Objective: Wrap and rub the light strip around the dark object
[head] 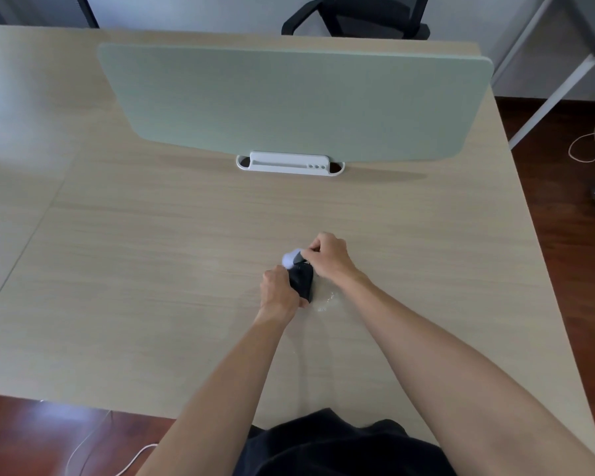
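nearest, dark clothing [340, 448] and two bare forearms reaching over a pale wood-grain desk [134, 269]. mid-desk, left hand [278, 293] curled round a small black box-like object [302, 281], holding it upright; right hand [327, 257] pinching a small white blurred piece [291, 258] at its top. seemingly mid-wipe or mid-fitting; next likely needs steady, fine pressure. beyond, a sage-green divider panel [289, 97] in a white bracket [289, 162], then a black office chair [358, 15].

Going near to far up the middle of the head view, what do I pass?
Left hand gripping a small black object → right hand pinching a small white piece at its top → white plastic base → pale green desk divider panel → black office chair.
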